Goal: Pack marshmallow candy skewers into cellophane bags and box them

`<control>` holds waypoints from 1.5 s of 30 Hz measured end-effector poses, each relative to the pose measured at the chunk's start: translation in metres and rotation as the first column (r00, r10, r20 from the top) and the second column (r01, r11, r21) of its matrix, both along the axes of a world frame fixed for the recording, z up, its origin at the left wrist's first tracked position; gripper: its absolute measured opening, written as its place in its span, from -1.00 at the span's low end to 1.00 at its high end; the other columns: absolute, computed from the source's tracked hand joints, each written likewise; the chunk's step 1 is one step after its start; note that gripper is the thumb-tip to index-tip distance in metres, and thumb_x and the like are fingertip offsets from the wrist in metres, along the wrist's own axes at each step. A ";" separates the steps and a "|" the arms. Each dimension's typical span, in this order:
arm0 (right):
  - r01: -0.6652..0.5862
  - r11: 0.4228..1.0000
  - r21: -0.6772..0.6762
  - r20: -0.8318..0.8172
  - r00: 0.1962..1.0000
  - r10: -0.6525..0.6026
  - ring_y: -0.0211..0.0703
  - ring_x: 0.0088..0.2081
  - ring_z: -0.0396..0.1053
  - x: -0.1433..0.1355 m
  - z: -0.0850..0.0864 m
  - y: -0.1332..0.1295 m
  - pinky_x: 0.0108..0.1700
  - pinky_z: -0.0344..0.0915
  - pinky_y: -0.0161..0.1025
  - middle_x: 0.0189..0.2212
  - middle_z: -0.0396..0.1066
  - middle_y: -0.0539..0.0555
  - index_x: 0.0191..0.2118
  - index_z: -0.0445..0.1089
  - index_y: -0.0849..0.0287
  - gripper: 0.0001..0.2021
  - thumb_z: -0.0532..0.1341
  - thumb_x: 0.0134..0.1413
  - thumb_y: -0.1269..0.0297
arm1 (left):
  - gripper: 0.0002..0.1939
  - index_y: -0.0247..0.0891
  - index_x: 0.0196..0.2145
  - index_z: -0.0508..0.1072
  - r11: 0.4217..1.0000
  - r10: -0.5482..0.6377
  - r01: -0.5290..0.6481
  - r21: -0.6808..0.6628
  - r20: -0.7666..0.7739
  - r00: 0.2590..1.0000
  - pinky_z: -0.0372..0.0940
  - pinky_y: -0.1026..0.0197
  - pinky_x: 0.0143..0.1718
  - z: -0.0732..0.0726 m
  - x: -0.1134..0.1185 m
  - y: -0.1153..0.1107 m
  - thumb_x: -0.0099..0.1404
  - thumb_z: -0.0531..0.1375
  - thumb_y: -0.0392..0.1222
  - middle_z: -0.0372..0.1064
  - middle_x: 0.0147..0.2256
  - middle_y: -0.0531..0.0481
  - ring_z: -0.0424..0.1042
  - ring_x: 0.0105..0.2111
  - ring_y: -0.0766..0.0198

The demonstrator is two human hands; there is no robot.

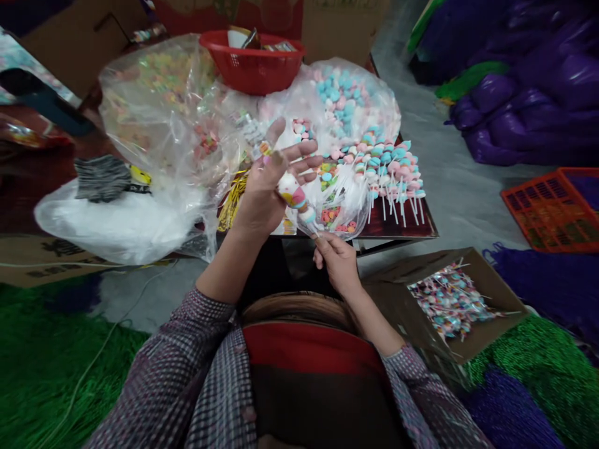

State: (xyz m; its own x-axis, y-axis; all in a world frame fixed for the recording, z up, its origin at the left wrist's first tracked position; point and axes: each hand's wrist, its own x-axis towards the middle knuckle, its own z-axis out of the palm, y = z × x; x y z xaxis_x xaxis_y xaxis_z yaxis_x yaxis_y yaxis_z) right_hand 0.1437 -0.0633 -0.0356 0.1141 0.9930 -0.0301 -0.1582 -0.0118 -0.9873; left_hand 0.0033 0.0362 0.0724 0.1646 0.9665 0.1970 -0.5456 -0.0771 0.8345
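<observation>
A wrapped candy skewer (294, 194) with white, pink and yellow pieces lies slantwise between my hands. My right hand (337, 259) pinches its lower end, where the clear wrapper gathers round the stick. Palm up, my left hand (269, 187) has its fingers spread beside the skewer's upper end; the candy rests near the palm, not gripped. Gold twist ties (233, 202) lie left of the left hand. Beyond my right hand, a clear bag (349, 209) holds small colourful candies. Unwrapped candy skewers (388, 165) with white sticks are piled at the table's right edge.
A red basket (257, 67) stands at the back, between large bags of yellowish candies (159, 81) and blue and pink candies (344, 93). White plastic bags (116, 221) lie left. On the floor at right are a cardboard box (486, 293) of wrapped skewers and an orange crate (538, 212).
</observation>
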 end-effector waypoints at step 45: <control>-0.002 0.999 0.035 -0.223 0.975 0.010 -0.44 -0.73 0.02 -0.008 0.027 0.007 -0.45 0.35 -0.32 -0.75 0.12 -0.27 -0.37 0.36 0.08 -0.60 0.31 0.15 -0.17 | -0.64 -0.18 -0.40 0.45 0.994 -0.047 0.084 0.068 -0.424 0.904 0.26 0.24 -0.21 -0.062 0.006 -0.027 0.36 0.25 0.15 0.37 -0.43 0.06 0.33 -0.37 0.32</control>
State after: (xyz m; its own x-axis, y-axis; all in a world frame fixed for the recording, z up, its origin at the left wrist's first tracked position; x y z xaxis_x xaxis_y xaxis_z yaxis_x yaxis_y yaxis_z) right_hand 0.1359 -0.0564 -0.0088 0.1021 0.9946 -0.0201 -0.3742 0.0196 -0.9271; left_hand 0.0090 0.0095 0.0109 0.3123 0.9339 0.1738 -0.1507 -0.1319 0.9797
